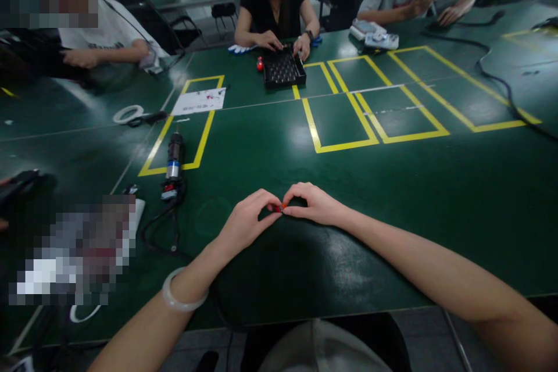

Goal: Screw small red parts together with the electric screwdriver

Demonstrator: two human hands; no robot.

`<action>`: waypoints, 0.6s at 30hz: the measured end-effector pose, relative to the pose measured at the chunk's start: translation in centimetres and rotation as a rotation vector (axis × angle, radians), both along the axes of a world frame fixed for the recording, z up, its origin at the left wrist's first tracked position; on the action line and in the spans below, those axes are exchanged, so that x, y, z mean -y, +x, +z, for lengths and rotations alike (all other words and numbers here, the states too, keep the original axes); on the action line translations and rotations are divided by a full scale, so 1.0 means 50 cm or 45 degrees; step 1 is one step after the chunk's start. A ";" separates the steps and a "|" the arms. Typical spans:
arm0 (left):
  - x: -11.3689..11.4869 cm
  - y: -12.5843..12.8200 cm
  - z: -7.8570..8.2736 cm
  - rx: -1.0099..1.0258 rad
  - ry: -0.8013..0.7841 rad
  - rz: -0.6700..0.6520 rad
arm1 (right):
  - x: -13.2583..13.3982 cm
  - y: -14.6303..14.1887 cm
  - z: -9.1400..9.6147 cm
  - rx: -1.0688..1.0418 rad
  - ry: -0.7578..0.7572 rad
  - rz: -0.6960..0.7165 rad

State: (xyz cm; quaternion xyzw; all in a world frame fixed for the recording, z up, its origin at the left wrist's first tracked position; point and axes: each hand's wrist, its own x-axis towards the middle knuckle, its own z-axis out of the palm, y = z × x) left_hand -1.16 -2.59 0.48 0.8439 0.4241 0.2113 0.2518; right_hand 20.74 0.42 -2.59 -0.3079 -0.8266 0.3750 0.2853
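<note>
Both my hands meet above the green table [270, 168], close to its front edge. Between their fingertips is a tiny red and orange piece [280, 207], too small for me to tell its kind. My left hand [250, 215], with a pale bangle on the wrist, pinches the red end. From the other side my right hand [311, 203] pinches the orange end with thumb and forefinger. The fingers cover much of the piece.
At left stands a cylindrical electric tool [174, 157] with a dark cable. Yellow tape outlines [346, 145] mark the table. Across from me, a person works at a black tray [285, 78]. A white sheet [199, 101] and a tape roll [128, 114] lie left; people sit around.
</note>
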 end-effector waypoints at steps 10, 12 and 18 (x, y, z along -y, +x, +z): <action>0.000 0.001 0.000 -0.289 0.313 -0.113 | 0.006 0.000 0.006 -0.053 -0.070 0.044; -0.015 -0.024 0.013 -0.373 0.315 -0.032 | 0.006 0.002 0.009 -0.058 -0.119 0.016; -0.056 -0.213 0.070 -0.762 0.320 0.781 | 0.007 0.006 0.013 -0.061 -0.197 -0.012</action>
